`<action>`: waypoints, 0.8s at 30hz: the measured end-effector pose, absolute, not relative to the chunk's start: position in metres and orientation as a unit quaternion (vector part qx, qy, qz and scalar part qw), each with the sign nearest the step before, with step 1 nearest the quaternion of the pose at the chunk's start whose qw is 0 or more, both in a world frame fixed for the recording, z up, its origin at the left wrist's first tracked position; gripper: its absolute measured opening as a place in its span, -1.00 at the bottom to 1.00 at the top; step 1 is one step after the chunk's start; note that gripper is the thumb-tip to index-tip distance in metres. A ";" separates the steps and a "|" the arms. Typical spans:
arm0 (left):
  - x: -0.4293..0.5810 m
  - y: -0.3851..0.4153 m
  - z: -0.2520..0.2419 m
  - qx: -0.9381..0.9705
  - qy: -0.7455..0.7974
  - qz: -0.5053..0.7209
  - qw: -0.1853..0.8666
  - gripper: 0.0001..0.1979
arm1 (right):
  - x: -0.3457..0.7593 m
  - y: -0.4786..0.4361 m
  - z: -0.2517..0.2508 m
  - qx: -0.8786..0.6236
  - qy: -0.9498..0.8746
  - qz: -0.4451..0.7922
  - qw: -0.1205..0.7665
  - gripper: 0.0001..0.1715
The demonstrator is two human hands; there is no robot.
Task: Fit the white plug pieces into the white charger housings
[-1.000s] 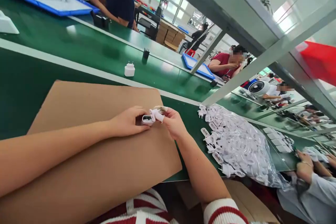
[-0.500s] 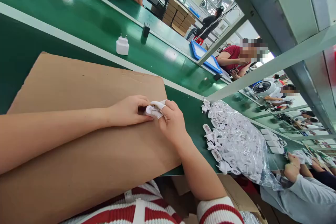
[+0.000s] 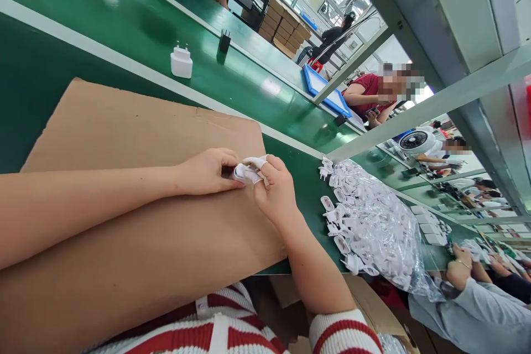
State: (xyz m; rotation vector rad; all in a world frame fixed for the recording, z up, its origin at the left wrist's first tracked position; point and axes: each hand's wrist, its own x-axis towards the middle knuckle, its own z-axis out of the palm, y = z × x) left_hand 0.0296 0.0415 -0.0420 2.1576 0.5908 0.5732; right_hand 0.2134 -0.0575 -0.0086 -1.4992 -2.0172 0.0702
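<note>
Above a sheet of brown cardboard (image 3: pixel 136 221), my left hand (image 3: pixel 207 172) pinches a small white plastic charger housing (image 3: pixel 239 172) between thumb and fingers. My right hand (image 3: pixel 277 191) meets it from the other side, with white covers on the thumb and fingertips closed against the same piece. Most of the housing is hidden by the fingers, so its exact shape cannot be made out. To the right of my hands, many white charger housings (image 3: pixel 373 215) with plug pins lie heaped under clear plastic on the green table.
A white plug charger (image 3: pixel 181 62) and a black one (image 3: pixel 224 42) stand on the green belt beyond a pale rail. A blue tray (image 3: pixel 326 90) sits farther back. Metal shelf beams (image 3: pixel 431 105) slant overhead on the right. Co-workers sit across and along the line.
The white and black chargers on the belt have shifted left. Both my hands stay at the housing, with the right fingers slightly moved. A person's arm at the back has come lower into view.
</note>
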 end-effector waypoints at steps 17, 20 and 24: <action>0.026 0.043 -0.047 0.857 0.245 0.222 0.396 -0.68 | 0.204 -0.048 -0.004 -0.629 -0.749 -0.011 0.209 -0.83; 0.027 0.042 -0.041 0.863 0.250 0.213 0.384 -0.64 | 0.201 -0.051 -0.014 -0.641 -0.730 -0.018 0.237 -0.87; 0.028 0.044 -0.031 0.869 0.283 0.189 0.360 -0.62 | 0.199 -0.048 -0.025 -0.630 -0.724 0.002 0.281 -0.82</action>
